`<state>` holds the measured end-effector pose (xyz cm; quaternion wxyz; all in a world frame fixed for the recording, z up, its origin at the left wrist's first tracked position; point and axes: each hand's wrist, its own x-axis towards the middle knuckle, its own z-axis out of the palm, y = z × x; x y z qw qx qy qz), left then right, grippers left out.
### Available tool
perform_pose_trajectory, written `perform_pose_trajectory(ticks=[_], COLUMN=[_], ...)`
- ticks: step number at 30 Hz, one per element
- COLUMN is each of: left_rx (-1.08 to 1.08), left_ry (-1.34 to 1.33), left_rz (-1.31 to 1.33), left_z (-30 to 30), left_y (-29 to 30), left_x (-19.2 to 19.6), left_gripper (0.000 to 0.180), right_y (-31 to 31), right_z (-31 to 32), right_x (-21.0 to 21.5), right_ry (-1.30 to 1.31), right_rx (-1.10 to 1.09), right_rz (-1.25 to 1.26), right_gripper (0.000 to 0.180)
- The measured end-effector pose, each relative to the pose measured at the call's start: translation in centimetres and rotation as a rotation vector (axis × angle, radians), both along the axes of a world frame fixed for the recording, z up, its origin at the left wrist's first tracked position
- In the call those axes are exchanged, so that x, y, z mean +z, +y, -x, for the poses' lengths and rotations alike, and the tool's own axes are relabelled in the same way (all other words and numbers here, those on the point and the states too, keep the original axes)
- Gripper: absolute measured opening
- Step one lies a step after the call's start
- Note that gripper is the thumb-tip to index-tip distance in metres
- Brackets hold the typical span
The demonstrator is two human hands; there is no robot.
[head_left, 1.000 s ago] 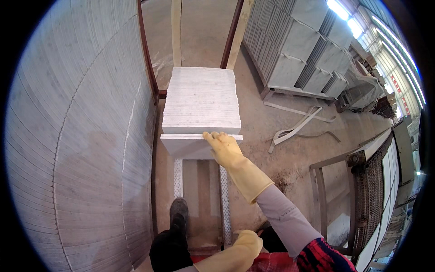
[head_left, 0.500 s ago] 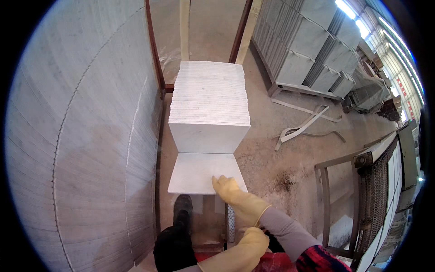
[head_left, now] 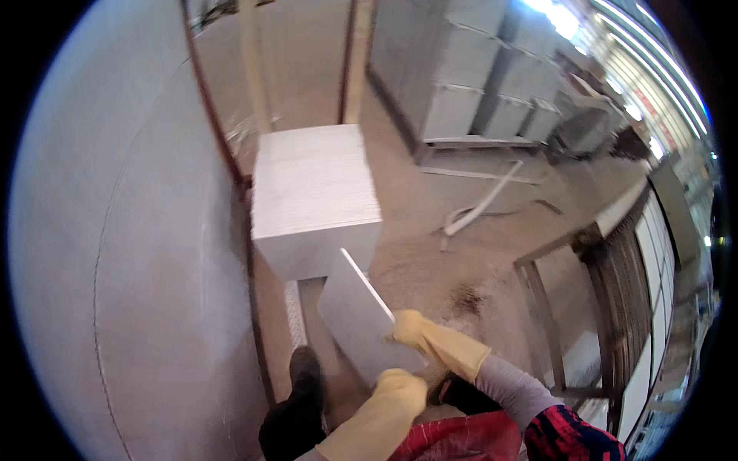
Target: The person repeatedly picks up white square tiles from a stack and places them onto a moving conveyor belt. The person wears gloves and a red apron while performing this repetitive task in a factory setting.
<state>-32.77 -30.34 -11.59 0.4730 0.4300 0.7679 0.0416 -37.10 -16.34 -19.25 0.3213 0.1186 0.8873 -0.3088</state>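
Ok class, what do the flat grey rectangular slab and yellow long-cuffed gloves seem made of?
Flat grey rectangular slab: probably stone or ceramic, matt; its pale face is even and its edge straight, but blur hides any grain.
Yellow long-cuffed gloves: likely rubber, fairly smooth and dull; no weave shows.

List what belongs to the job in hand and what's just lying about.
Job: slab, right hand gripping its edge, left hand at its lower end (grip unclear); probably the stack beyond.

Lying about: straps on the floor, apparently unused.
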Motion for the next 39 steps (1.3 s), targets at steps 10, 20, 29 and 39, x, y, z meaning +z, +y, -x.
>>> perform_pose_trajectory(ticks=[10,20,29,39], left_rx=[0.004,-0.189,-0.239,-0.144], left_ry=[0.204,0.167,0.170,0.078], left_rz=[0.104,0.071,0.173,0.075], left_z=[1.4,1.2,-0.7,1.1], left_y=[-0.3,0.4,2.8,1.5], left_x=[5.0,-1.3,-1.7,-7.2], left_gripper=[0.045,0.044,0.042,0.043], right_y=[1.8,5.3,13.5,20.0], right_z=[-19.5,-35.1,-39.3,-39.5], right_x=[13.4,28.6,28.8,24.9], right_ry=[0.067,0.902,1.348,1.274], right_rx=[-1.180,-1.702,-1.866,-2.045], right_rz=[0.450,0.927,0.946,1.147], right_gripper=[0.040,0.039,0.036,0.036])
